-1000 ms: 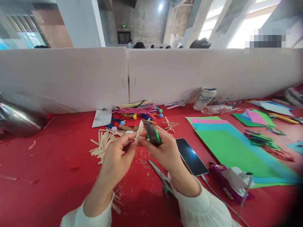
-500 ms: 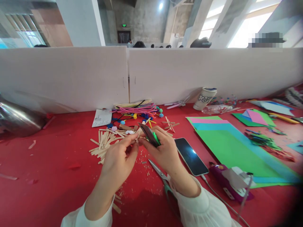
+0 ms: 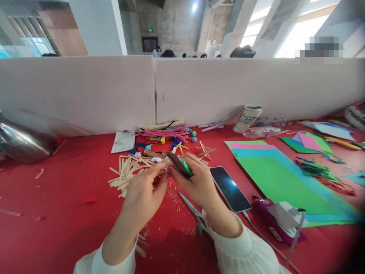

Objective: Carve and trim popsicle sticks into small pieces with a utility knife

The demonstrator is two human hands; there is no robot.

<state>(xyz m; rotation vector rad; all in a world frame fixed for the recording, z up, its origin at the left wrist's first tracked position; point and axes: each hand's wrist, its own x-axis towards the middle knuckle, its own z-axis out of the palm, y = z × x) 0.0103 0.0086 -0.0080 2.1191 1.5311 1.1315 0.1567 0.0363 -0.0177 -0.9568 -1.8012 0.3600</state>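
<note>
My left hand (image 3: pixel 148 184) is closed, thumb and forefinger pinching a thin pale wooden craft stick (image 3: pixel 167 166) of which only a bit shows. Against it, my right hand (image 3: pixel 196 177) grips a utility knife (image 3: pixel 179 164) with a dark flat body and a green part. The knife slants up and left, its tip near the left fingertips; the blade edge itself is too small to make out. Pale shavings (image 3: pixel 178 198) are scattered on the red table below. Loose craft sticks (image 3: pixel 125 173) lie in a heap left of my hands.
Open-looking scissors (image 3: pixel 195 209) lie by my right wrist, beside a phone (image 3: pixel 230 188) on a cable. Coloured sheets (image 3: pixel 273 171), a purple power strip (image 3: pixel 273 220) and a paper cup (image 3: pixel 247 118) are to the right. Pipe cleaners (image 3: pixel 165 132) lie before a white partition (image 3: pixel 85 95).
The knife has drawn back slightly and its tip sits a little lower and further left. Both hands stay nearly in place, still gripping the same things.
</note>
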